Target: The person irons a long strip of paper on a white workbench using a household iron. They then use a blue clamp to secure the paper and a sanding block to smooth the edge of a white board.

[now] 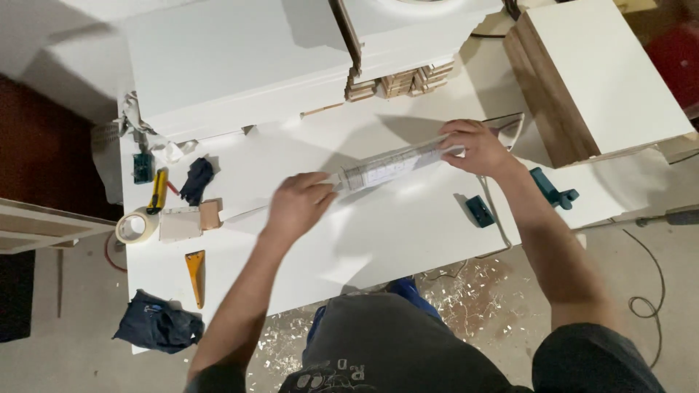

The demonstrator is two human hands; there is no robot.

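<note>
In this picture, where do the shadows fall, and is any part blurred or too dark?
Head view: both hands, left and right, throw soft shadows on the white board, under the long strip they hold. The left edge and the floor corners are dark. The strip's markings are too soft to make out; the rest is fairly sharp.

Strip (397, 164) ends hidden under both hands; markings blurred; top boards cut off.

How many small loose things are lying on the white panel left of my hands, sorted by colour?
Yellow or orange: 2, utility knife, triangular scraper
Dark blue cloth: 2
Cream tape roll: 1
Green block: 1
Total: 6
</note>
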